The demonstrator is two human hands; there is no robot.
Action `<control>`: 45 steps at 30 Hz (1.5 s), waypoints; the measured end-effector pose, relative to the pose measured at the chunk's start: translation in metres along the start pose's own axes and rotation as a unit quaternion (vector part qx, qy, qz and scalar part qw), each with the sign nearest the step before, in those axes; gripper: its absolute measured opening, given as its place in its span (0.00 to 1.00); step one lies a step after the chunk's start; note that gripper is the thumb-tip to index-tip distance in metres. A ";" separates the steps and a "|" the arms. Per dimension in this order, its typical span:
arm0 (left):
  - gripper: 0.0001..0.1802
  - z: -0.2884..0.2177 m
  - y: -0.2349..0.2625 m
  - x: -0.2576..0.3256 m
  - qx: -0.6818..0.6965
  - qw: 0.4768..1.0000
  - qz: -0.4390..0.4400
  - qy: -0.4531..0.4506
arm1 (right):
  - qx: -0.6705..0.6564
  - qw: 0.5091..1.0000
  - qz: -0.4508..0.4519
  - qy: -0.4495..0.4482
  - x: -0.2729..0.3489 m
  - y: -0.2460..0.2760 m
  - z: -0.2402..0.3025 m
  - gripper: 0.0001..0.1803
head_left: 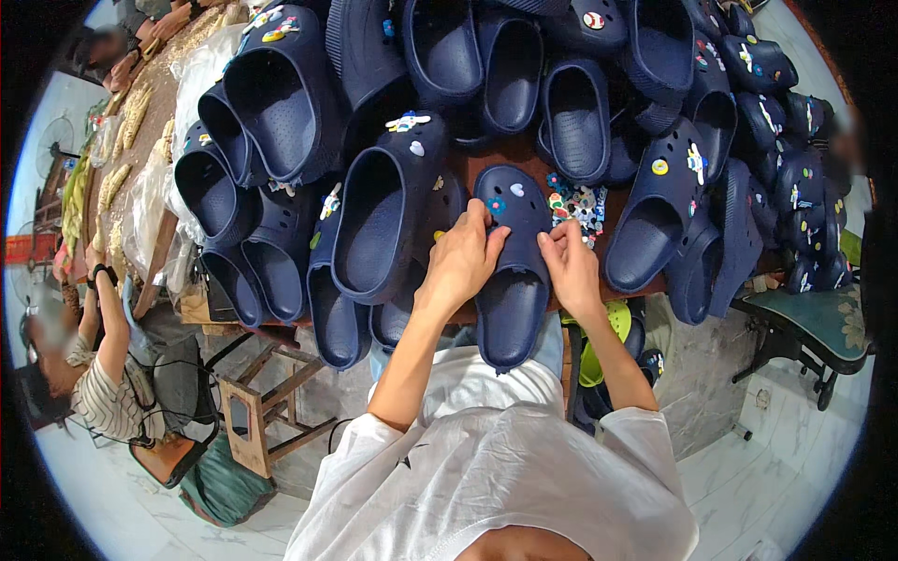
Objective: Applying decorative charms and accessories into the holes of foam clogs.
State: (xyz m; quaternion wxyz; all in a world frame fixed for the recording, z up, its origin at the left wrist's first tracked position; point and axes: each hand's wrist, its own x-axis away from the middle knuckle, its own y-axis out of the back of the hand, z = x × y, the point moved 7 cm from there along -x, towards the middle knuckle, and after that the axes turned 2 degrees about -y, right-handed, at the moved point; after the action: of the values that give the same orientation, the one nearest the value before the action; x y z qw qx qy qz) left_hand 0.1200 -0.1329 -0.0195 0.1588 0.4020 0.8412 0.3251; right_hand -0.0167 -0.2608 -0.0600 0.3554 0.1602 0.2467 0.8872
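On the tabletop (621, 201), the clog (514, 252) lies between left grip (465, 262), clasping its edge, and right grip (575, 269), whose hold I cannot tell. A careless right sweep could scatter the charms (585, 208) beyond.

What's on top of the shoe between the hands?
A blue flower charm and a pale charm sit on the navy clog. Whatever the left hand covers can't be seen.
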 end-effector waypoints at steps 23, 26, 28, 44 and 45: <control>0.09 -0.005 -0.006 -0.001 -0.060 0.996 0.013 -0.071 | 0.168 0.963 -0.123 0.169 -0.023 0.024 0.018 0.08; 0.09 -0.008 -0.007 -0.002 -0.072 0.993 0.007 -0.091 | 0.225 0.954 -0.134 0.146 -0.029 0.024 0.029 0.14; 0.08 -0.010 -0.007 -0.002 -0.067 0.994 0.003 -0.085 | 0.218 0.955 -0.142 0.141 -0.037 0.020 0.035 0.18; 0.06 -0.028 0.015 -0.013 0.018 0.989 -0.136 -0.061 | 0.218 0.949 -0.067 0.215 -0.075 -0.029 0.059 0.16; 0.07 -0.036 0.017 -0.018 0.026 0.984 -0.157 -0.083 | 0.227 0.951 -0.050 0.203 -0.077 -0.033 0.056 0.13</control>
State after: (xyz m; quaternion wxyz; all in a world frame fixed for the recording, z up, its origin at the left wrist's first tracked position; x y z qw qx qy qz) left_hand 0.1221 -0.1542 0.0191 0.2671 0.2941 0.8858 0.2397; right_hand 0.0811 -0.2771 -0.0401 0.2958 0.0410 0.5162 0.8027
